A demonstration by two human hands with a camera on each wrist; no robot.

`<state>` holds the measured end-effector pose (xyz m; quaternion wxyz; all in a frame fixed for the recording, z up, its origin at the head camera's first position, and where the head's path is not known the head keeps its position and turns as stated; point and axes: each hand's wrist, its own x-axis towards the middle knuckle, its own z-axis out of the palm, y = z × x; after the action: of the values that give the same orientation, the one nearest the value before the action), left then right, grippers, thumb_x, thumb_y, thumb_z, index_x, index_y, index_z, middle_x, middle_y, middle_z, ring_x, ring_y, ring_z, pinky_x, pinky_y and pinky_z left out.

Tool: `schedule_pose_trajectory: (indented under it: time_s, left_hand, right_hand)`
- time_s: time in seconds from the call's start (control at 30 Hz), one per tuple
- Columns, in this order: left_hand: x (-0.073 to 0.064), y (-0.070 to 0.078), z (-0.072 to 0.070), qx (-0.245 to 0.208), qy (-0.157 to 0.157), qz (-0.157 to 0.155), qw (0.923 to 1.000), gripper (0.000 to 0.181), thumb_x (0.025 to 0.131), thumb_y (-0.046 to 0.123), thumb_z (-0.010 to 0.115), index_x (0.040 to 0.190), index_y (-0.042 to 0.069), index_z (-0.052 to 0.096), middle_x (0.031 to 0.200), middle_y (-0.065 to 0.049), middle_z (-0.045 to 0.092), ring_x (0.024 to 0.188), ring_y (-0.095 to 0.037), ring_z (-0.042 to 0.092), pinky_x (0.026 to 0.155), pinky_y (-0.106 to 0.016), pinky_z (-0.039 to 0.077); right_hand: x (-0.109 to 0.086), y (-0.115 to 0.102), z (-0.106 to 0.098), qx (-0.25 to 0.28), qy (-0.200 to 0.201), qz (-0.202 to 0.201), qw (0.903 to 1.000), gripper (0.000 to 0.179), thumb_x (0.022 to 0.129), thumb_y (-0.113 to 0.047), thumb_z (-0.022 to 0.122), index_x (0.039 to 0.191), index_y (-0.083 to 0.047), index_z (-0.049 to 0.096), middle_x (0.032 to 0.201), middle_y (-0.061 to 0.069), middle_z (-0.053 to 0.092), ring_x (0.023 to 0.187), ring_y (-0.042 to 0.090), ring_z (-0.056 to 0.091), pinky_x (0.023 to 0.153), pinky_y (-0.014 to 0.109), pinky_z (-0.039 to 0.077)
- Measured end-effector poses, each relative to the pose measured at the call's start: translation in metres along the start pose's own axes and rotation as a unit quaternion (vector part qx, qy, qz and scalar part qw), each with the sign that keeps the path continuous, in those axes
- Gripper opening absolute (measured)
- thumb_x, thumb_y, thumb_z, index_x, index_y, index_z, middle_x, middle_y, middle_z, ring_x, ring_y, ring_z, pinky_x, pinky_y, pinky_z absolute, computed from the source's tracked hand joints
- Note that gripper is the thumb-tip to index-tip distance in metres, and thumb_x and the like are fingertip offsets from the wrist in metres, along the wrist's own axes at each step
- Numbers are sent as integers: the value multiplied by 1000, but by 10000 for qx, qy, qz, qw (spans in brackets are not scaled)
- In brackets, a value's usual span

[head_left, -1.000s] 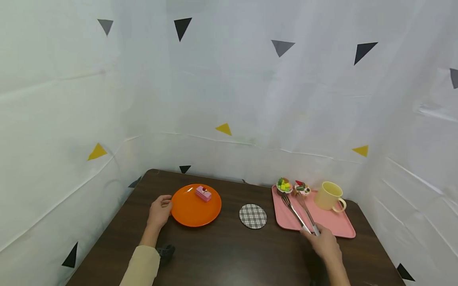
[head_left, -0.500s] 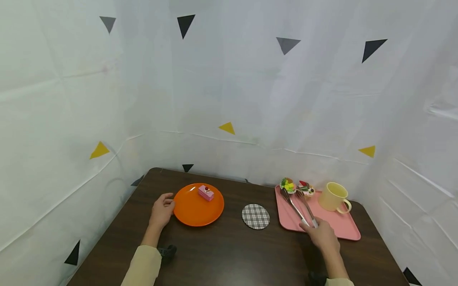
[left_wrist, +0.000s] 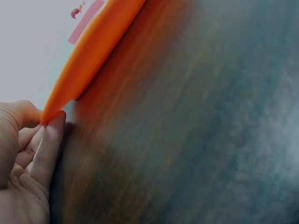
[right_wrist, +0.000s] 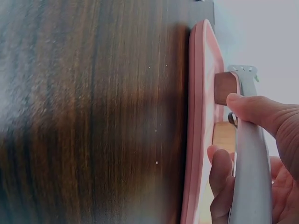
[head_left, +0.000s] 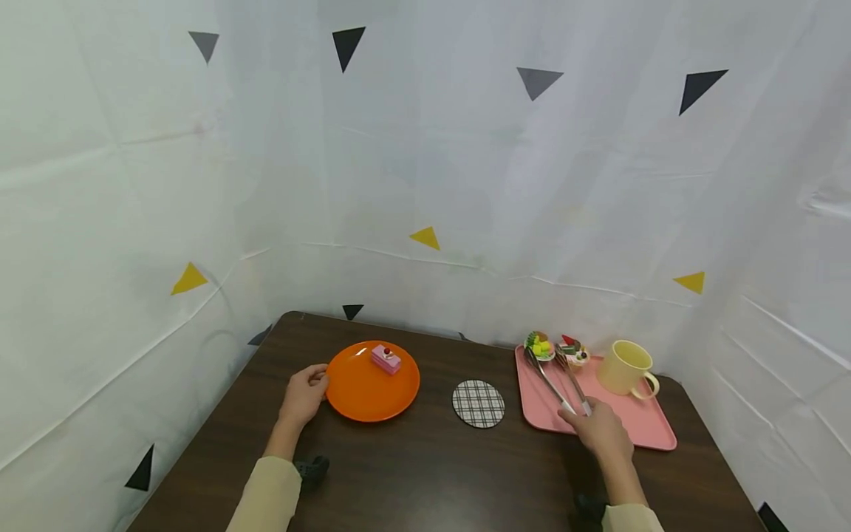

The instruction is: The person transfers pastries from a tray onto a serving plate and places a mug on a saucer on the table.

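In the head view my left hand (head_left: 303, 396) is at the near-left edge of an orange plate (head_left: 362, 403). The left wrist view shows the thumb above the plate's rim (left_wrist: 88, 58) and fingers below, pinching it. A pink cake slice (head_left: 385, 359) with a red berry sits on the plate. My right hand (head_left: 606, 434) grips metal tongs (head_left: 550, 384), their arms spread apart over a pink tray (head_left: 638, 425). One tong tip is near a fruit-topped tart (head_left: 539, 345), the other near a cream-topped tart (head_left: 574, 352); contact cannot be told.
A yellow mug (head_left: 623, 367) stands at the tray's right side. Between plate and tray lies a round checked coaster (head_left: 478, 404). The dark wooden table (head_left: 425, 473) meets a white curtain (head_left: 465, 170) at its back and sides.
The scene has shifted slightly right in the head view. My left fingers have closed in on the plate's rim. The tongs have moved a little farther over the tray, toward the tarts.
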<state>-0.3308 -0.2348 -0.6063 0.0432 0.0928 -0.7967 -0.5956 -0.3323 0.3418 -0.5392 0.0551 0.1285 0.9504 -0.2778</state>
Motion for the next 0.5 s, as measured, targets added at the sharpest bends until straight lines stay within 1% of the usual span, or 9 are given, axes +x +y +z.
schedule_pose_trajectory:
  time_s: [0.13,0.2,0.27,0.4,0.5]
  left_hand:
    - [0,-1,1,16,17,-41,10000,43,112,18,57,151,1,58,134,-22,65,110,-27,71,86,-30,64]
    - [1,0,1,12,19,-15,10000,43,112,17,57,151,0,57,134,-24,65,111,-28,71,86,-32,64]
    - [2,1,1,18,42,-42,10000,42,111,18,58,150,1,58,134,-23,65,112,-28,71,87,-32,64]
    - [2,1,1,98,79,-62,9999,42,111,18,58,150,1,59,134,-22,66,112,-27,71,88,-33,64]
    - [1,0,0,125,119,-72,9998,42,111,19,58,150,1,59,135,-23,66,112,-28,70,89,-35,64]
  right_hand:
    - [4,-1,1,-41,42,-26,10000,84,94,-62,74,144,3,56,114,22,68,92,34,60,74,47,49]
    - [6,-3,1,-59,78,-24,9999,82,94,-60,74,143,3,57,115,23,68,93,34,60,75,48,49]
    - [8,-5,0,-73,49,0,10000,83,94,-60,74,144,4,56,120,26,68,95,36,61,76,50,50]
    - [11,-9,0,-111,-49,75,9999,88,95,-60,73,149,6,52,137,33,62,105,42,63,85,59,53]
    - [11,-11,2,-114,-87,74,9999,89,95,-59,72,150,7,50,144,36,58,112,47,63,90,64,53]
